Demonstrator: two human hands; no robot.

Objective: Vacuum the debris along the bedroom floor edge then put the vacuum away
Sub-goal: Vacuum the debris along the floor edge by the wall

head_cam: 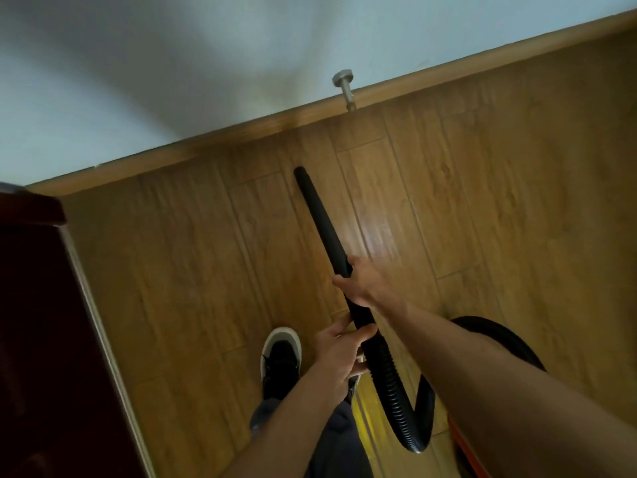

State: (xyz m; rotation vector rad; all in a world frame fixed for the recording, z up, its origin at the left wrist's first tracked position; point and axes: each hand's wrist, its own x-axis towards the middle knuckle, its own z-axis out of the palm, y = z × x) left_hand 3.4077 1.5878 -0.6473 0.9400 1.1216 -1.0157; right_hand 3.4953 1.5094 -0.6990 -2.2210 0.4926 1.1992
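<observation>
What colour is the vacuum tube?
The tube is black, clearest in the head view.

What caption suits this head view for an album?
Left hand and right hand grip a black tapered vacuum wand aimed at the wooden skirting board.

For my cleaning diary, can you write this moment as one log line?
right hand: grips vacuum tube | left hand: grips hose end | tube tip: near baseboard, not touching | stage: vacuuming, not put away

Left grip (339,357), right grip (366,283), both clenched.
</observation>
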